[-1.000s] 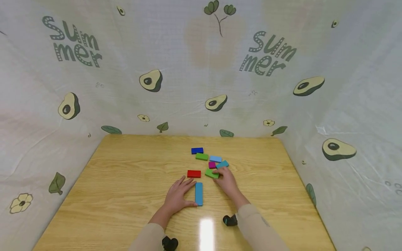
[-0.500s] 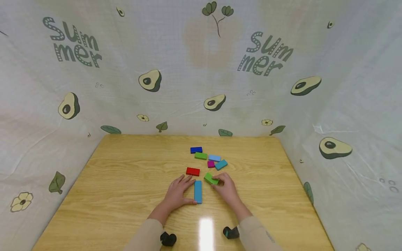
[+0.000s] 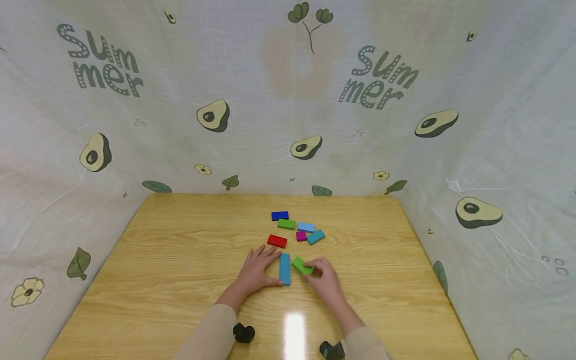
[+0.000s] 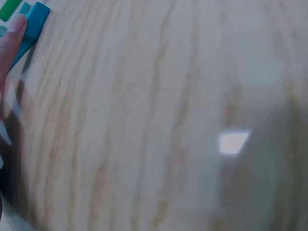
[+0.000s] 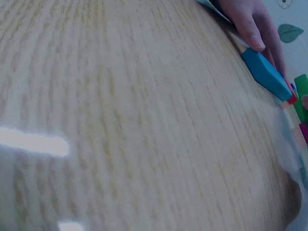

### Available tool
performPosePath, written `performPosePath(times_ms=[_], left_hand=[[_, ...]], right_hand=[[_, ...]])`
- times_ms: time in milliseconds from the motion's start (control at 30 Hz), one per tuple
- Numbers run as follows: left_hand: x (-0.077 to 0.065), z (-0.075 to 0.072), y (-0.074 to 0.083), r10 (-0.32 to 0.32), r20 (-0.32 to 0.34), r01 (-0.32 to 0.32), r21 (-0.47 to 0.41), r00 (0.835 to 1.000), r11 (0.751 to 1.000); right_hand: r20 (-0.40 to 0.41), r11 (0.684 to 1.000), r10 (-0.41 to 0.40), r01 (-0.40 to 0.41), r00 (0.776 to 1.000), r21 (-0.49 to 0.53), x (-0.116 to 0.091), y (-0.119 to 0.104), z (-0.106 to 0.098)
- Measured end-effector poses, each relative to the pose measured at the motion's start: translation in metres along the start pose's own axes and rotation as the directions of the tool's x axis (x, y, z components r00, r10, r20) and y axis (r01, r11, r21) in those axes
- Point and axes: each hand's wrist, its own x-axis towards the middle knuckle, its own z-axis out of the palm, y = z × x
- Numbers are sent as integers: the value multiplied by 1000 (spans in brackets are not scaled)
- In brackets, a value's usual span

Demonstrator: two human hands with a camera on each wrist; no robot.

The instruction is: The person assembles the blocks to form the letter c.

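Observation:
A long blue block lies lengthwise on the table, pointing away from me. My left hand holds it by its two ends, thumb at the near end and index finger at the far end; the thumb shows against the block in the left wrist view. Just to its right, my right hand pinches a green block between thumb and fingers, turned at a slant. A red block lies just beyond my left fingertips.
Farther back lie a dark blue block, a second green block, a light blue block, a small magenta block and a teal block. A patterned cloth stands behind the wooden table.
My right hand has drawn the green block toward me, away from the magenta and teal blocks, and turned it. The long blue block and left hand have shifted slightly away; the red block moved back and tilted.

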Motion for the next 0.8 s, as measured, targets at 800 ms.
performPosePath(times_ms=[800], left_hand=[[15, 4, -9, -12, -21, 13, 78, 1000, 997]], right_hand=[[-50, 1000, 5, -4, 999, 15, -30, 0, 10]])
